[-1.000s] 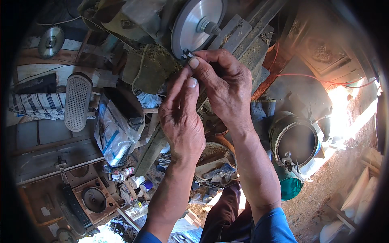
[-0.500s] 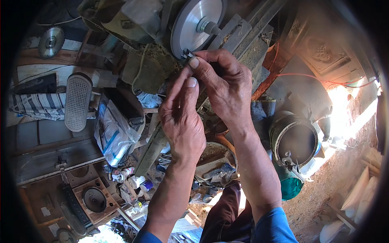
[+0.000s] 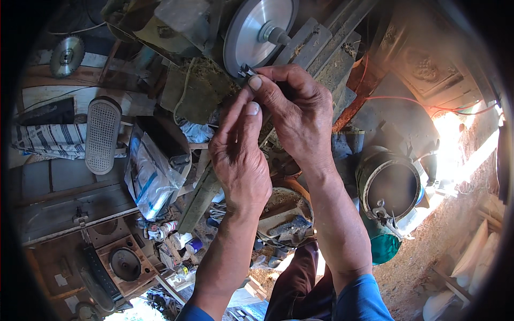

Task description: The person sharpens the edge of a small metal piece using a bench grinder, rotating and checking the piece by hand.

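Note:
A small metal bit (image 3: 247, 70) with a fluted, shiny tip is held up at the lower edge of a grinding wheel (image 3: 251, 40). My right hand (image 3: 300, 109) pinches it between thumb and bent index finger. Just below, my left hand (image 3: 241, 155) has its fingers drawn together, their tips up against the bit's lower end. The right thumb and fingers hide most of the bit's shank. The wheel is a silvery disc with a darker grey rim, mounted on a threaded spindle (image 3: 277, 36). Whether the bit touches the rim, I cannot tell.
Grey slotted rails (image 3: 305, 45) run beside the wheel. Left of my hands lie a perforated oval pad (image 3: 103, 136), a plastic bag (image 3: 150, 176) and a round saw blade (image 3: 67, 56). An open round container (image 3: 391, 187) stands right of my right forearm. Red cable (image 3: 399, 98) crosses behind.
Both hands keep almost the same place and grip on the bit. The view has shifted very slightly, and the wheel appears a little further left.

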`<state>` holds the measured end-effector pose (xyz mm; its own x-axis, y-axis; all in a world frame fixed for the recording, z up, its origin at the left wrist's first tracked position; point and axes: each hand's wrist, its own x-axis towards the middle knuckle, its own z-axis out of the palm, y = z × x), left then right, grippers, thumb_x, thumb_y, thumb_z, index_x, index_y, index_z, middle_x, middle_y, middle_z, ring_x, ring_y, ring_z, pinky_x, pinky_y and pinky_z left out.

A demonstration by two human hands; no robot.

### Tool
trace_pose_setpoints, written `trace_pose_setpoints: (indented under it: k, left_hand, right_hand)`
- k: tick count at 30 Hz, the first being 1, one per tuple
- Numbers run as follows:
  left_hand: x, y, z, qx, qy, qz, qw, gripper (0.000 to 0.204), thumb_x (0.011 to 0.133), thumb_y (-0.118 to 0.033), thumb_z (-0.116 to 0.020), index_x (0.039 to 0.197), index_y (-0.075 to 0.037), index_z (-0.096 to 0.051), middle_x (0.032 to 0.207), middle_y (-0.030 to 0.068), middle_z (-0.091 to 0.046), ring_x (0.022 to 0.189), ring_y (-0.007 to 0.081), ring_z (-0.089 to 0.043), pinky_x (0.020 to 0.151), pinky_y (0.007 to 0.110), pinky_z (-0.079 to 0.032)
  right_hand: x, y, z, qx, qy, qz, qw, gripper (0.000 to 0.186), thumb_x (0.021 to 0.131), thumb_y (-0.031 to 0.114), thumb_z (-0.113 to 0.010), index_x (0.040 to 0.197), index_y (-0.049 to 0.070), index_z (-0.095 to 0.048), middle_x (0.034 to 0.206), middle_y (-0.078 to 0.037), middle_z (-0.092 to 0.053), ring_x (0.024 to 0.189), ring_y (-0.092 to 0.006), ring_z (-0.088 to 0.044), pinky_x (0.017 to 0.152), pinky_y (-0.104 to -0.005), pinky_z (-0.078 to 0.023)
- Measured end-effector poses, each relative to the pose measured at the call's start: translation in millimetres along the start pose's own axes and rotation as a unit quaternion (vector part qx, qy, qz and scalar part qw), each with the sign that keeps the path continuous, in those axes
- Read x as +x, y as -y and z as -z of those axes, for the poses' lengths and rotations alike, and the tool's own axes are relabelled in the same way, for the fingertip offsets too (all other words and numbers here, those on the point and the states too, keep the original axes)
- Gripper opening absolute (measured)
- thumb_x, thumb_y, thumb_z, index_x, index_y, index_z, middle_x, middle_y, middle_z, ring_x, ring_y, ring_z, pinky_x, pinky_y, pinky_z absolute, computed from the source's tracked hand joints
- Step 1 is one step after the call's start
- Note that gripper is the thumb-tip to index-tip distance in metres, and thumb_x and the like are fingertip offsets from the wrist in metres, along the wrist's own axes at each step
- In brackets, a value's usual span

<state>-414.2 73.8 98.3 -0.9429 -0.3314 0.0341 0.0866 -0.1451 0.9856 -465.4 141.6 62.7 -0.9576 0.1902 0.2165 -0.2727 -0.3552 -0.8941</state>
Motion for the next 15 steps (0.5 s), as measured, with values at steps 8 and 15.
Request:
trace_pose_setpoints:
  k: [8,15]
  left_hand:
    - [-11,-2,4,0.12,0.07,-0.053,0.989,0.027,0.097,-0.012,-0.058,0.119,0.003,-0.062,0.12,0.0121,-0.061,0.112,0.0182,-0.058,0.098,0.03,-0.045]
    - [-68,-12,-1,0.19,0.212,-0.046,0.958,0.021,0.093,-0.007,-0.061,0.112,0.0,-0.067,0.12,0.01,-0.061,0.102,0.012,-0.057,0.09,0.026,-0.045]
  right_hand:
    - [-31,4,22,0.066,-0.04,-0.067,0.995,0.02,0.09,0.015,-0.07,0.099,-0.002,-0.069,0.082,-0.007,-0.066,0.071,-0.0136,-0.063,0.063,-0.0266,-0.05]
    - [-128,25,79,0.602,0.017,-0.246,0.76,0.032,0.094,0.031,-0.062,0.101,0.0,-0.065,0.077,-0.006,-0.061,0.059,-0.0154,-0.051,0.055,-0.03,-0.042]
